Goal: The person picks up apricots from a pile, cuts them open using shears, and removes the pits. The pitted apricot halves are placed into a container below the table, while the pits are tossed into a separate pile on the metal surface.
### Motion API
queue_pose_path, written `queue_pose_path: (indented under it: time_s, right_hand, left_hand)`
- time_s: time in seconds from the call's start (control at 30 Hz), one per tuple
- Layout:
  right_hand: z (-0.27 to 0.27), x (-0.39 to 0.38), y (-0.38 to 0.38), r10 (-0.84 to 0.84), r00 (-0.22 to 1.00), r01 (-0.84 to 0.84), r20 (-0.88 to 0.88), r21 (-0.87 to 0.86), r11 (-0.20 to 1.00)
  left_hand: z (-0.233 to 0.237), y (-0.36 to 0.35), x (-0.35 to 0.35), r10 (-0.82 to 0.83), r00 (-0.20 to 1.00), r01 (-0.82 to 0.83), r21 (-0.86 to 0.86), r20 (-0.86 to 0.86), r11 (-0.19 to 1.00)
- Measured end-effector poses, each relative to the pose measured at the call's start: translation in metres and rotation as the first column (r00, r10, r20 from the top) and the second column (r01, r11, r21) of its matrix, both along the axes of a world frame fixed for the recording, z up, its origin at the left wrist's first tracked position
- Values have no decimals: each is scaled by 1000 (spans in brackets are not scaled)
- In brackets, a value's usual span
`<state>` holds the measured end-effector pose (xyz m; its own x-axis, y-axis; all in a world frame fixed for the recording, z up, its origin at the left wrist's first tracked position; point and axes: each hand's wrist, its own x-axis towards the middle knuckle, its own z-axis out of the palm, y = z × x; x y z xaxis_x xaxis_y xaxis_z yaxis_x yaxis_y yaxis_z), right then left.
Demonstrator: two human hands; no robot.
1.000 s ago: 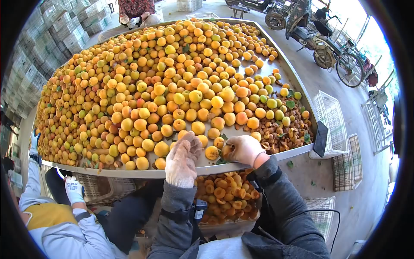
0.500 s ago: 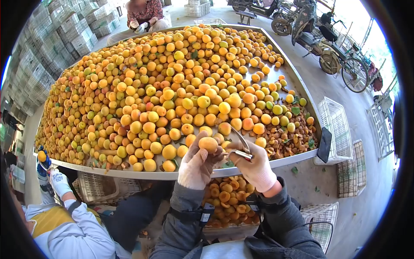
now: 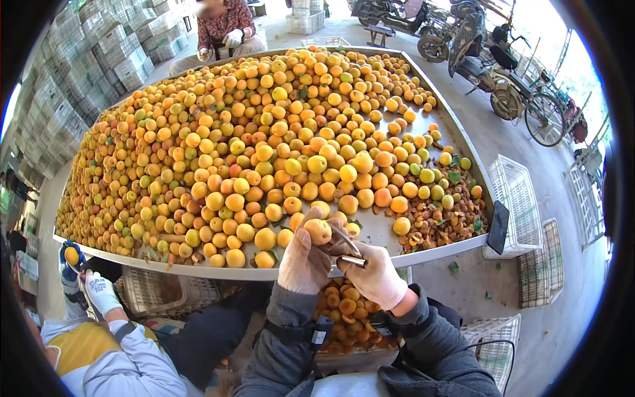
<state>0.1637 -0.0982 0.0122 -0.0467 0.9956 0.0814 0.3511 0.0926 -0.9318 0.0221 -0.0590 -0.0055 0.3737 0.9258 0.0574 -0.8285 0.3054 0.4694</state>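
Note:
My left hand (image 3: 301, 266), in a stained pale glove, is closed around a yellow-orange apricot (image 3: 317, 232) at the table's near edge. In my gloved right hand (image 3: 376, 274) is a small curved knife (image 3: 351, 260) with a metal handle. Its blade lies against or very close to the apricot's right side; the exact contact cannot be made out. Below both hands, split apricots (image 3: 346, 306) fill a container between my knees. Beyond them a large heap of whole apricots (image 3: 218, 159) covers much of the metal-rimmed table (image 3: 436, 251).
Brown pits and scraps (image 3: 433, 221) lie at the table's right corner, by a dark flat device (image 3: 498, 225). White crates (image 3: 516, 198) stand to the right. A co-worker (image 3: 109, 344) sits at left, another person (image 3: 225, 30) across the table. Parked scooters (image 3: 486, 69) are behind.
The knife blade has swung from pointing up, away from the fruit, to beside the apricot. My right hand has shifted slightly left and down. The person across has moved their hands apart.

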Motion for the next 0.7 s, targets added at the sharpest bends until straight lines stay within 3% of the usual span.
queue_pose_path:
  time_s: [0.03, 0.1, 0.17, 0.23, 0.27, 0.3, 0.37, 0.43, 0.53, 0.6, 0.7]
  right_hand:
    - [5, -2, 0, -1, 1000, 1, 1, 2, 1000]
    - [21, -5, 2, -65, 971, 18, -230, -202, 979]
    - [23, 2, 8, -68, 971, 14, -228, -229, 973]
    - [24, 4, 14, -180, 957, 156, -226, -120, 980]
    - [24, 5, 17, -156, 979, 162, -135, 38, 986]
    - [24, 7, 17, -154, 979, 161, -134, 38, 986]
    - [24, 10, 17, -128, 988, 111, 92, 166, 980]
    - [20, 11, 17, -142, 983, 110, 120, 235, 966]
    - [18, 13, 11, -169, 985, 164, 24, 128, 978]
    - [13, 14, 5, -83, 997, 83, -3, 27, 996]
    - [24, 8, -5, -54, 995, 57, 85, -35, 998]
  left_hand:
    - [5, -2, 0, 18, 999, -15, 64, -51, 998]
    - [5, -2, -1, 41, 994, -28, 131, -99, 991]
    - [5, -1, 0, 29, 977, 8, 176, -211, 984]
    - [10, -4, 0, 5, 966, 33, 147, -257, 989]
    - [10, -5, 1, 11, 957, 20, 105, -291, 994]
    - [10, -7, 2, 16, 945, 5, 64, -326, 998]
    - [2, -5, 4, 86, 915, -45, 112, -393, 993]
    - [2, -5, 2, 27, 896, -10, 39, -443, 999]
    - [2, -3, -1, 88, 910, -56, 90, -405, 994]
    - [5, -3, -4, 55, 920, -26, 78, -389, 997]
    - [-1, -1, -5, 60, 932, -28, 96, -358, 995]
